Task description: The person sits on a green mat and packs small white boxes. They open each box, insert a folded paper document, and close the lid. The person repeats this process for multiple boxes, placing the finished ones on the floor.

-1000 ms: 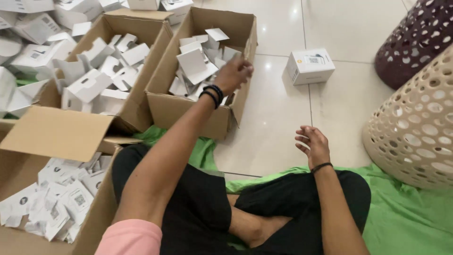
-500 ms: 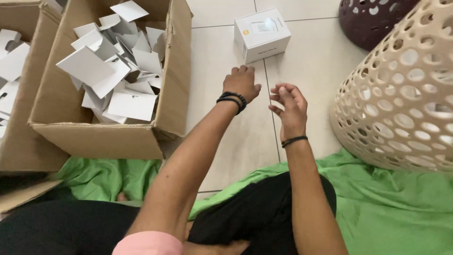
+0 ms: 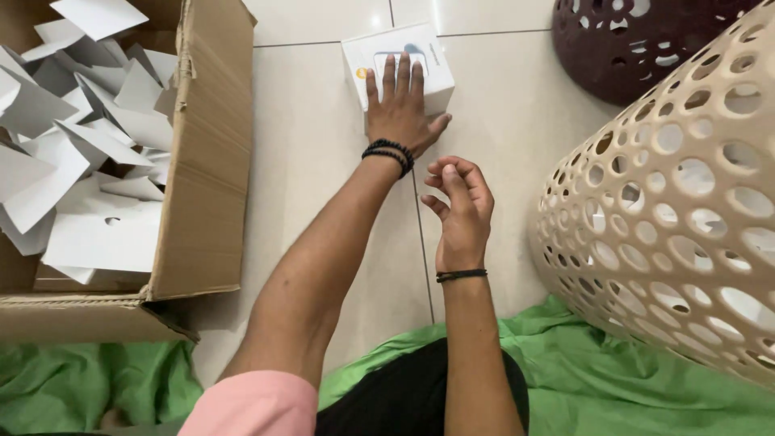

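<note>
Tiled floor (image 3: 315, 121), left hand (image 3: 400, 109) flat over half-hidden white box (image 3: 432, 60), right hand (image 3: 460, 202) loosely curled, empty.

A floor of large, glossy cream tiles (image 3: 315, 169) with thin dark grout lines fills the scene, catching a soft glare of light near its far edge. To the left of the tiles stands an open brown cardboard carton (image 3: 206, 161) heaped with flat white card pieces (image 3: 89, 161). To the right of the tiles bulges a beige plastic basket pierced with round holes (image 3: 678, 218), and beyond it a dark maroon perforated basket (image 3: 638, 44). A crumpled bright green cloth (image 3: 613, 379) covers the tiles nearest the camera.
</note>
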